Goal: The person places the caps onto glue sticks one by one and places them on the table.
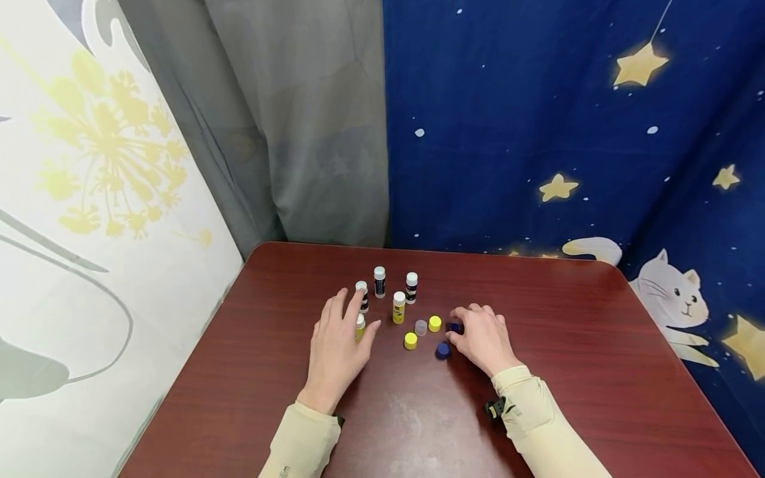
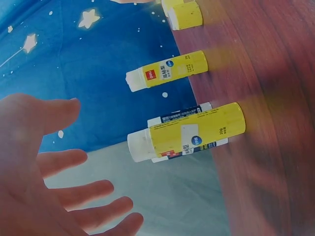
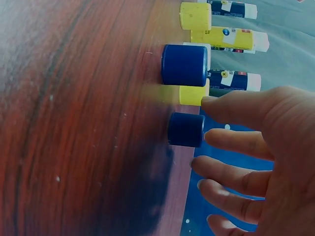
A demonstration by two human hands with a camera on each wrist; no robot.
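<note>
Your head view is bright, with pale glare on the bench and soft shadows beside your hands. The white backdrop almost washes out, and print on the glue sticks blurs. Your wrist views look dimmer and bluer; the right shows a broad, dark bench shadow.

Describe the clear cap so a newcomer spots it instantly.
On the dark red table, look between the left hand and the right hand. There the clear cap sits between two yellow caps, with two blue caps to its right. It alone is see-through; its neighbours are solidly coloured.
</note>
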